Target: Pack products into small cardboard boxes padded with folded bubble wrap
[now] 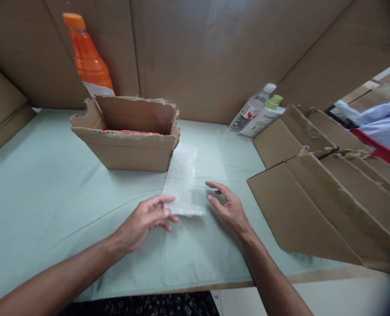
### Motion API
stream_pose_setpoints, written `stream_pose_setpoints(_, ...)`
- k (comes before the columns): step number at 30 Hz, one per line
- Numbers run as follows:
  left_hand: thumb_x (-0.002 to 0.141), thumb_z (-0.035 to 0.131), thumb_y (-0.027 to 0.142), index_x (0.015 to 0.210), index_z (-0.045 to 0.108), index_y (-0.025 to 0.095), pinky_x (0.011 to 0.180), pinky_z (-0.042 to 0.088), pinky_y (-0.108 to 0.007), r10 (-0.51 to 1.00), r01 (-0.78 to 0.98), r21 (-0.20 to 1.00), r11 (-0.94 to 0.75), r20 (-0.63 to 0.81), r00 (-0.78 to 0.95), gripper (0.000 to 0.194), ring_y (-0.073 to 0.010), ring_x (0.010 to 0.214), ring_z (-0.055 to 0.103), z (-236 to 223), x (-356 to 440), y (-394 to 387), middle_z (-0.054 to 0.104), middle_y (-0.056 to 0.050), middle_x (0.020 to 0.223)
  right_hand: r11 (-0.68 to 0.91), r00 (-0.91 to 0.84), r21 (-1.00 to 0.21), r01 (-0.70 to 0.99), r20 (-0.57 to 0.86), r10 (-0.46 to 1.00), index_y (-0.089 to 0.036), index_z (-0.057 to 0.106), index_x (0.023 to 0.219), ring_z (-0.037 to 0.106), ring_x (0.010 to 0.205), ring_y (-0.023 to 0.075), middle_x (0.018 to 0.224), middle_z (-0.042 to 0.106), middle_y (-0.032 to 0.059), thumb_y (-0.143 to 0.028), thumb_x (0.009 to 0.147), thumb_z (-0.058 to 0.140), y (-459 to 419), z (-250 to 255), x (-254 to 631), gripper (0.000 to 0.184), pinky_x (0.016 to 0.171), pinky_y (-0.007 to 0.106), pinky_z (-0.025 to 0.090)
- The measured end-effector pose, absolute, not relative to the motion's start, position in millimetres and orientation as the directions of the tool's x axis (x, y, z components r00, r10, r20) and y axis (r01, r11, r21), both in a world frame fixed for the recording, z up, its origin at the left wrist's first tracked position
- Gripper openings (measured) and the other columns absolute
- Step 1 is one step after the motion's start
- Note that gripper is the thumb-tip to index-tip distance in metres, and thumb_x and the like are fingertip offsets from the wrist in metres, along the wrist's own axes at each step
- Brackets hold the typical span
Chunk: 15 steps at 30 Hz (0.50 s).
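Note:
A strip of bubble wrap (pixel 181 173) lies on the cloth-covered table, its near end folded or rolled over. My left hand (pixel 153 213) pinches the left side of that near end between thumb and fingers. My right hand (pixel 227 207) hovers just right of the strip, fingers apart and holding nothing. Whether something is wrapped inside the fold I cannot tell. Beyond my left hand, an open cardboard box (pixel 132 151) stands close to the strip's far end, with something red partly visible inside.
An orange bottle (pixel 91 61) stands behind the box. At the back right are a clear bottle (pixel 250 109) and a white bottle with a green cap (pixel 264 116). Large cardboard boxes (pixel 326 206) take up the right side. Cardboard panels (pixel 208 57) wall the back.

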State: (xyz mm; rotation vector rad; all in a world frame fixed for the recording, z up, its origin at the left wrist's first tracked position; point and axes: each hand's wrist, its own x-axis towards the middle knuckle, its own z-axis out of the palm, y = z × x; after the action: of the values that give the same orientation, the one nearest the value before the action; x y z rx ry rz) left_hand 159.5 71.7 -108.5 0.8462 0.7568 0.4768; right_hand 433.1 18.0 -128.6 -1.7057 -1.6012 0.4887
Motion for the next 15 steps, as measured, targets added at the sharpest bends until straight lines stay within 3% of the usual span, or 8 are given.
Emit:
stream_pose_setpoints(4,0.081,0.07,0.033,0.15,0.026,0.017,0.07,0.054,-0.036,0.654,-0.134,0.743,0.655,-0.47,0.593,0.084,-0.0263,0.095,0.07,-111.3,186.9,110.2,0.059,-0.021,0.131,0.107,0.233,-0.719,0.687,0.357,0.904,-0.024,0.065,0.119,0.066,0.112,0.024,0.12,0.071,0.0074,-0.024,0.093,0.059,12.5,-124.8,419.8,0.026,0.094,0.042,0.054)
stream_pose_setpoints(7,0.081,0.069,0.031,0.153,0.019,0.019,0.068,0.054,-0.035,0.639,-0.108,0.751,0.651,-0.465,0.613,0.089,-0.0254,0.092,0.071,-119.2,186.5,119.9,0.059,-0.021,0.132,0.286,0.003,-0.594,0.752,0.437,0.9,-0.025,0.063,0.122,0.064,0.115,0.0248,0.121,0.071,0.0082,-0.02,0.094,0.059,6.4,-125.7,405.3,0.029,0.097,0.045,0.051)
stream_pose_setpoints(9,0.081,0.068,0.034,0.151,0.023,0.02,0.066,0.053,-0.033,0.656,-0.064,0.808,0.586,-0.426,0.623,0.084,-0.0247,0.092,0.071,-124.2,178.7,116.8,0.06,-0.019,0.131,0.367,-0.179,-0.485,0.794,0.391,0.903,-0.023,0.061,0.126,0.062,0.118,0.0279,0.128,0.068,0.0109,-0.02,0.091,0.063,5.6,-129.6,395.0,0.035,0.097,0.047,0.049)
stream_pose_setpoints(11,0.084,0.065,0.036,0.145,0.036,0.018,0.067,0.053,-0.033,0.738,0.041,0.92,0.389,-0.338,0.584,0.07,-0.0226,0.089,0.07,-128.4,168.5,110.3,0.064,-0.016,0.124,0.382,-0.272,-0.389,0.838,0.309,0.911,-0.02,0.062,0.126,0.06,0.119,0.0311,0.133,0.065,0.0137,-0.019,0.088,0.066,8.8,-135.6,386.8,0.038,0.095,0.049,0.048)
stream_pose_setpoints(13,0.085,0.063,0.03,0.136,0.05,0.018,0.077,0.053,-0.037,0.828,0.191,0.982,0.01,-0.115,0.549,0.053,-0.0228,0.095,0.068,-132.3,158.6,103.1,0.066,-0.013,0.12,0.371,-0.291,-0.329,0.869,0.268,0.919,-0.019,0.066,0.119,0.061,0.115,0.0313,0.128,0.067,0.014,-0.015,0.089,0.064,14.3,-141.8,381.9,0.031,0.091,0.048,0.048)
stream_pose_setpoints(15,0.085,0.062,0.021,0.132,0.056,0.02,0.094,0.05,-0.044,0.796,0.305,0.869,-0.39,0.152,0.585,0.048,-0.0262,0.112,0.062,-136.5,150.8,96.6,0.065,-0.012,0.125,0.366,-0.278,-0.34,0.866,0.282,0.918,-0.02,0.069,0.11,0.064,0.106,0.0284,0.118,0.072,0.0117,-0.012,0.092,0.059,18.7,-145.9,380.2,0.022,0.088,0.045,0.047)
